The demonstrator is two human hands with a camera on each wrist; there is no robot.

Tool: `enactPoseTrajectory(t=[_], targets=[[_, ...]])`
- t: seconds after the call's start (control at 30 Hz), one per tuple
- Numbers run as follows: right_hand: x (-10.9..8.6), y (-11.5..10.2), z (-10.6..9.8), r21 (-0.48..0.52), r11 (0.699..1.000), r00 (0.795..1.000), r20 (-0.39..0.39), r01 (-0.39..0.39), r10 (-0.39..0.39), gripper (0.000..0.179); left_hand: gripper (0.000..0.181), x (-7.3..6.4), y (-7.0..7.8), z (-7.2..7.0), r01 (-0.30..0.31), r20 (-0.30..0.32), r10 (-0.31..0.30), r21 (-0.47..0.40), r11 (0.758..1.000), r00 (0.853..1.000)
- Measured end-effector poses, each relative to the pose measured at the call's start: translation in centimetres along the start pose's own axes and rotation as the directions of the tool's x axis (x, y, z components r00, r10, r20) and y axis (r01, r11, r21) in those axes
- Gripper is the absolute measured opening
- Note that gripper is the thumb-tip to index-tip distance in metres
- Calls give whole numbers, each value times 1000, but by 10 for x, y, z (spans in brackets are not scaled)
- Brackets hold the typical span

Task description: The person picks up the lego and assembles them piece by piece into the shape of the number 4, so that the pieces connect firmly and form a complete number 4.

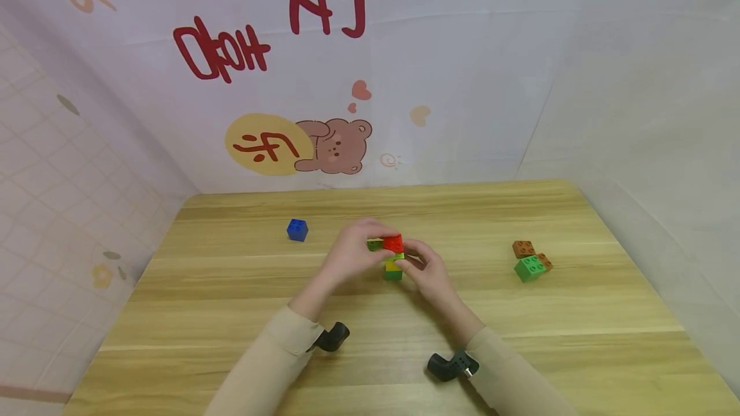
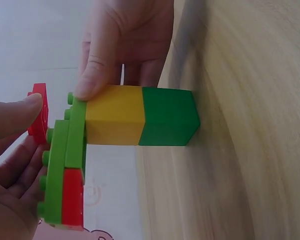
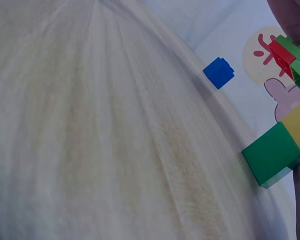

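Observation:
Near the table's middle stands a tower of toy building bricks: a dark green brick (image 2: 169,117) at the bottom, a yellow brick (image 2: 115,115) above it, and stepped light green plates (image 2: 65,160) on top. Under their overhanging end sits a red piece (image 2: 72,197). My left hand (image 1: 349,249) pinches a thin red brick (image 2: 38,115) just above the light green studs, with a gap between them in the left wrist view. My right hand (image 1: 430,273) grips the tower from the right, its thumb at the seam of yellow brick and light green plate.
A blue brick (image 1: 297,230) lies at the back left of the wooden table (image 1: 231,287). To the right, a green brick (image 1: 530,268) and two brown bricks (image 1: 523,248) lie close together. A printed cloth (image 1: 462,82) hangs behind the table.

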State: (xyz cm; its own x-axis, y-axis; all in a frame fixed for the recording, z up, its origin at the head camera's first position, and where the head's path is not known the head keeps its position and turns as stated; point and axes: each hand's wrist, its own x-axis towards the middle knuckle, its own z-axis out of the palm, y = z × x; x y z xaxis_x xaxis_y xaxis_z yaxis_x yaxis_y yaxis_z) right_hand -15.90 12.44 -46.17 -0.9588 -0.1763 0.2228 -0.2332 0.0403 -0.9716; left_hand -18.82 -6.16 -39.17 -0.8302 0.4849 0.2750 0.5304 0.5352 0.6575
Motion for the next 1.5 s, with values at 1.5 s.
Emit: enactPoseTrajectory(t=[1.5], targets=[[5, 36, -2, 28, 998, 998, -31, 51, -50, 36, 27, 8, 1, 5, 124, 98, -130, 59, 990, 987]])
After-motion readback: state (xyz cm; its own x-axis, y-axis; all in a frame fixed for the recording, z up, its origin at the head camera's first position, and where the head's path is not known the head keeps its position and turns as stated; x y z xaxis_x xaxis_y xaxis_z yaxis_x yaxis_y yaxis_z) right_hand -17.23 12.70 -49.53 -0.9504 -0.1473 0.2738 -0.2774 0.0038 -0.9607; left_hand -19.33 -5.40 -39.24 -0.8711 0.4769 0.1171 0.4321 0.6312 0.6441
